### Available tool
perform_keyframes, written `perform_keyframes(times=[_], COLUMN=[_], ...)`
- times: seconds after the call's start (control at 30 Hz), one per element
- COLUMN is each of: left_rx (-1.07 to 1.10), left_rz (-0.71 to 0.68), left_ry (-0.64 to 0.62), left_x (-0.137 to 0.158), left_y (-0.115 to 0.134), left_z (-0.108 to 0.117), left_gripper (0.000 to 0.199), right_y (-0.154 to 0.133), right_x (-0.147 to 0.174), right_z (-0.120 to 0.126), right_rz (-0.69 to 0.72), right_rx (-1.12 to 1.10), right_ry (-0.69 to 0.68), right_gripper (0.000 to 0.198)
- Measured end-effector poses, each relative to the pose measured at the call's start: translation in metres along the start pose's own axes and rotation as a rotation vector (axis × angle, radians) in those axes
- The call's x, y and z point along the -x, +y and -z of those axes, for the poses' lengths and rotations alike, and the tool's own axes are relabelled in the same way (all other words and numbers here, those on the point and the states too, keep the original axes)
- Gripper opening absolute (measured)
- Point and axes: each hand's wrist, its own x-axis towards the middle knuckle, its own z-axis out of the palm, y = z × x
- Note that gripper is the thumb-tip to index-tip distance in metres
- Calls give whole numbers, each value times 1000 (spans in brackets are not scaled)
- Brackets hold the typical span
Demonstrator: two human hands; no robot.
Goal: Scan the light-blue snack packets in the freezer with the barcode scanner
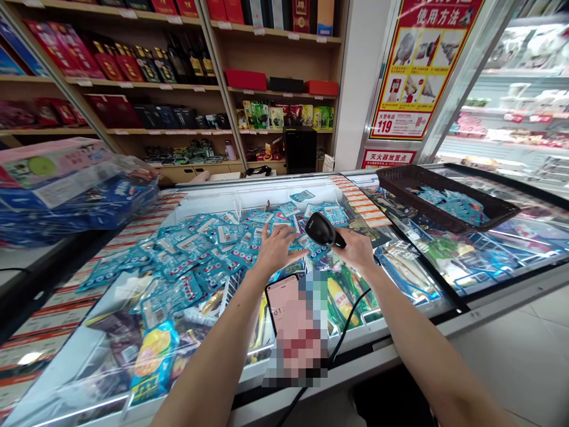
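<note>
My right hand (355, 249) grips a black handheld barcode scanner (320, 228), its head pointing left toward my other hand. A black cable (353, 311) runs below it toward the front edge. My left hand (276, 246) is stretched out with fingers apart over a spread of small blue packets (195, 243); whether its fingertips touch them I cannot tell. Those packets lie loosely on the glass lid of a chest freezer (204, 198), many with a white barcode label facing up. Between my forearms a phone (284, 296) lies on the glass, partly hidden by a pixelated patch.
At the right, a dark brown basket (402, 178) holds more blue packets. Plastic-wrapped boxes (71, 190) are stacked at the left. Frozen goods (344, 296) show through the glass. Shelves (178, 88) of bottles and boxes stand behind, beside a red wall poster (422, 65).
</note>
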Motion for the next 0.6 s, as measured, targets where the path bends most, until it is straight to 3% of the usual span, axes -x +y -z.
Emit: perform_keyframes(times=[0.23,0.37,0.6], left_rx=[80,154,504], left_rz=[58,159,393], left_ry=[-56,-64,81], left_x=[-2,-4,-6], left_y=[-6,-13,-25], left_z=[-1,-3,-8], left_gripper=[34,42,43], right_y=[0,-1,-1], right_x=[0,0,0], right_z=[0,1,1], right_rz=[0,-10,-10], right_rx=[-9,-1,0], right_ry=[8,2,7], right_gripper=[36,39,37])
